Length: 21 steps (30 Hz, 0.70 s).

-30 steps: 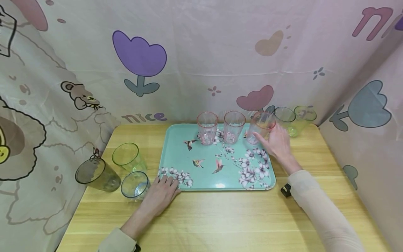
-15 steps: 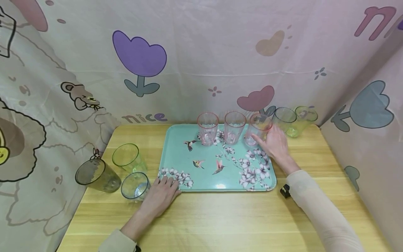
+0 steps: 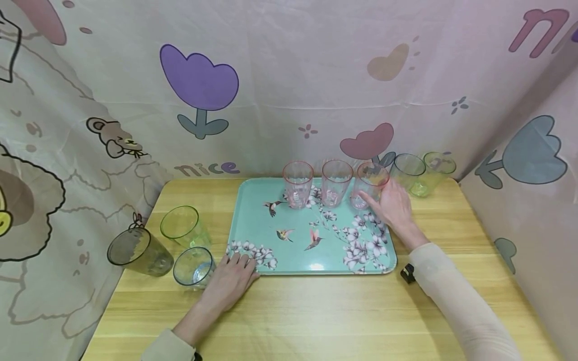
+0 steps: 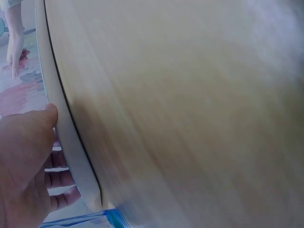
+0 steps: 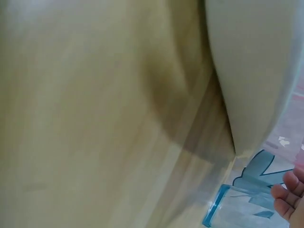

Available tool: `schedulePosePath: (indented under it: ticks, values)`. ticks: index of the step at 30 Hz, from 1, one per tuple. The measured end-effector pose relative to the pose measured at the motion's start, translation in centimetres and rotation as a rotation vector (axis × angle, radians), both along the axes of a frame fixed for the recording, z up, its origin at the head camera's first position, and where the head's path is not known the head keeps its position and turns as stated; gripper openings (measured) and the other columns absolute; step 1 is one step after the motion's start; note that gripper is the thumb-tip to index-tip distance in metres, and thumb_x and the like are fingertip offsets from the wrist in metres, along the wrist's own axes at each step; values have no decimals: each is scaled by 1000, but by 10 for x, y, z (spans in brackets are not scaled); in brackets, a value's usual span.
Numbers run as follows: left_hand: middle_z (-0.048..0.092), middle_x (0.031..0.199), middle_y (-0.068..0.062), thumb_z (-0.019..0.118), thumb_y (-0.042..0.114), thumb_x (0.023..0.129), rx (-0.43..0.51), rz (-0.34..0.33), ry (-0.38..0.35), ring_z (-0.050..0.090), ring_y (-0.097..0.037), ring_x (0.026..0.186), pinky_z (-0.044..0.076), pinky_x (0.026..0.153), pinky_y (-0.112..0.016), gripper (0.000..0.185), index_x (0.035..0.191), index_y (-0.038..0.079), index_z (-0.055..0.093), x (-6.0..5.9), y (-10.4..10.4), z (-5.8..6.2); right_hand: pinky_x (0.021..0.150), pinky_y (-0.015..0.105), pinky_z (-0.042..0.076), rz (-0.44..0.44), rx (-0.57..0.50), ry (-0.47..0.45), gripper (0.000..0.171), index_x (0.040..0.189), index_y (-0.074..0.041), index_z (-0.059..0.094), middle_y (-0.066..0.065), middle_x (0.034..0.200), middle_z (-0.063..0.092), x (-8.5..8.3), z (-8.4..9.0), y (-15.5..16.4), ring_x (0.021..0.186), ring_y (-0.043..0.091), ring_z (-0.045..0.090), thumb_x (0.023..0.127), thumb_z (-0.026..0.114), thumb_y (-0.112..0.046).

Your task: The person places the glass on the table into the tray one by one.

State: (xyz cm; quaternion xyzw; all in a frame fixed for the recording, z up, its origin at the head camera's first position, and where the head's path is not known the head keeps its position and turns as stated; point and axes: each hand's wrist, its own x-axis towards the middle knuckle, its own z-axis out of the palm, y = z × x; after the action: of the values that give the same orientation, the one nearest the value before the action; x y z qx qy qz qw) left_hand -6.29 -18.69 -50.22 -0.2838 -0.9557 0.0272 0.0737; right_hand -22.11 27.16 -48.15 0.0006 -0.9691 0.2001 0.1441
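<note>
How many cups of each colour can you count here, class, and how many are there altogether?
Pink cups, on the tray: 3
Green cups: 2
Grey cups: 2
Blue cup: 1
Total: 8 cups. The right hand is at the rightmost pink cup.

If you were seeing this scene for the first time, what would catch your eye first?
The teal tray with birds and blossoms, mid-table, stands out, with three pink cups in a row along its far edge. The right hand touches the rightmost one, and the left hand rests on the tray's near-left corner. Green, grey and blue cups stand at the table's left.
</note>
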Motion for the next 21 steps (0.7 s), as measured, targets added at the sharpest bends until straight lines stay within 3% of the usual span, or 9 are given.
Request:
schedulePosePath:
  ticks: [9, 16, 21]
  values:
    - [66, 97, -6, 61, 43, 105, -7, -7, 16, 63, -26, 93, 56, 87, -48, 29, 104, 14, 61, 0, -1, 0, 98, 63, 50, -16, -39, 8, 94, 143, -3, 50, 23, 114, 63, -1, 3, -2, 110, 48, 63, 90, 60, -80]
    - [66, 97, -6, 61, 43, 105, -7, -13, 37, 64, -26, 93, 57, 87, -47, 29, 104, 14, 61, 0, 0, -1, 92, 59, 50, -77, -13, -79, 103, 129, 5, 51, 25, 112, 58, 4, 8, -4, 104, 44, 58, 85, 55, -89]
    - [66, 96, -5, 61, 43, 105, -6, -14, 41, 63, -25, 92, 57, 86, -47, 29, 103, 13, 61, 0, 0, -2, 98, 60, 50, -95, -1, -110, 116, 136, 11, 47, 30, 126, 56, 10, 13, 1, 115, 46, 56, 84, 51, -92]
